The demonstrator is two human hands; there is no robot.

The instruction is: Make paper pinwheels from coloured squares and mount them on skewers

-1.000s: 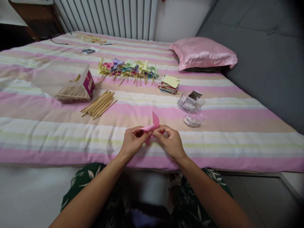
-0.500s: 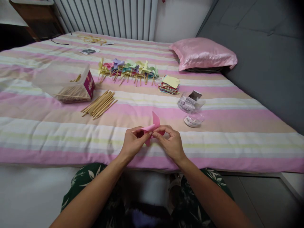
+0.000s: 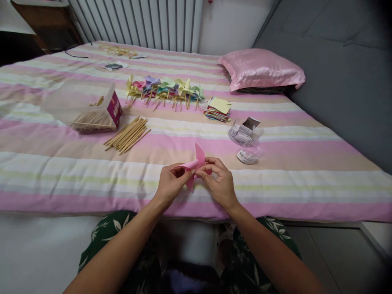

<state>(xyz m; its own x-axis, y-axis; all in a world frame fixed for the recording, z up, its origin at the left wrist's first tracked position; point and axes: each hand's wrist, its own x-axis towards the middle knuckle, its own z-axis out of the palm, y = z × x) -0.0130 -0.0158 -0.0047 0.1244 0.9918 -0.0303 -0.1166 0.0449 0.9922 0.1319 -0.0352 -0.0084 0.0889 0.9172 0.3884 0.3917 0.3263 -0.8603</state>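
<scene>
"Paper pinwheel (image 3: 196, 162), in the head view: where?"
"Between the hands, touching both, over the near edge of the bed (image 3: 275, 197); neither hand is nearer."
"Long axis?"
"None clear; one blade points forward, another back."
"Grip?"
"Left hand (image 3: 170, 182) pinches it, thumb against fingers. Right hand (image 3: 221, 184): thumb and forefinger nearly meeting at its centre; whether they grip, I can't tell."
</scene>
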